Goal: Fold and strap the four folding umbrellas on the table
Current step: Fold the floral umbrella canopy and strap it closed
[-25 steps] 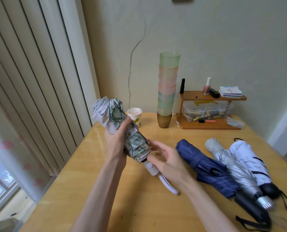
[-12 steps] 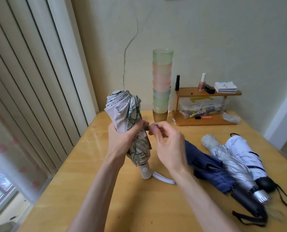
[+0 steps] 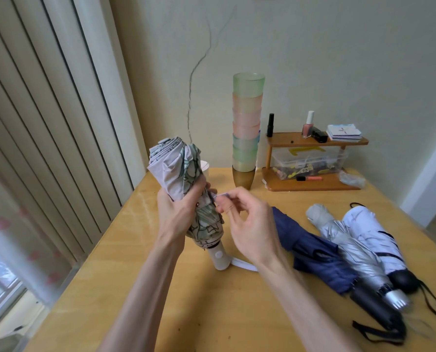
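Pale plaster wall, marked by a long crack, is closing the far side of the scene, and vertical blinds are hanging along the left. A yellow wooden table is filling the near and middle ground.

Near the table's left-centre, the printed umbrella is standing almost upright, tilting slightly left, its bunched cloth uppermost and its cream handle pointing down, the handle's end appearing to rest on the table. The left hand is gripping the printed umbrella round the middle, fingers curling about the gathered cloth. The right hand is pinching the end of the thin strap between thumb and forefinger, just to the right of the cloth, its other fingers loosely curling. A white wrist loop is trailing from the handle across the table, passing under the right wrist.

On the right, three more umbrellas are lying side by side, tips pointing far and handles near: the navy umbrella leftmost and loosely gathered, the silver umbrella touching it, and the white umbrella rightmost, touching the silver one. Whether their straps are fastened cannot be told.

Against the far wall, a tall stack of cups is standing beside a small wooden shelf, which is bearing a nail polish bottle above and a clear plastic box below. A paper cup is showing partly behind the printed umbrella.
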Demonstrator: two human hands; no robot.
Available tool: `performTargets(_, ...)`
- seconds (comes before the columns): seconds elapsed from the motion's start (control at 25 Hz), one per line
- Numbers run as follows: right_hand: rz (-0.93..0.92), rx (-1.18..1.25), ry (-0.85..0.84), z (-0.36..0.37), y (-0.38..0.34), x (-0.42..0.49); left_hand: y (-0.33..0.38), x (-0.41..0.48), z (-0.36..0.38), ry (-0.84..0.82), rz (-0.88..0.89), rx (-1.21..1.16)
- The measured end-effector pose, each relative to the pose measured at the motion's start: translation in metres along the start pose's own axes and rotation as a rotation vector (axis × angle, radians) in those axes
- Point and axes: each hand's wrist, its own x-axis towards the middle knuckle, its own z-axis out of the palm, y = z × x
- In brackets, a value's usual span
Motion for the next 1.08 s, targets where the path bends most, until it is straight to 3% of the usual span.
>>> performTargets(0.12, -0.01, 0.034, -0.03, 0.007, -0.001, -0.001, -0.004, 0.001, 0.0, -0.002, 0.024, 0.003)
performTargets(0.44, -0.047, -0.06, 0.106, 0.013, 0.002, -0.006, -0.004, -0.001, 0.011, -0.075, 0.047, -0.01)
performTargets(0.72, -0.318, -0.278, 0.089, 0.018, 0.005, -0.01, -0.006, 0.001, 0.008, -0.059, 0.031, -0.041)
performTargets(0.96, -0.213, -0.189, 0.119, 0.015, 0.003, -0.006, -0.005, 0.001, 0.011, -0.058, 0.04, -0.023)
performTargets(1.08, -0.269, -0.207, 0.113, 0.017, 0.004, -0.007, -0.005, 0.001, 0.01, -0.061, 0.039, -0.035)
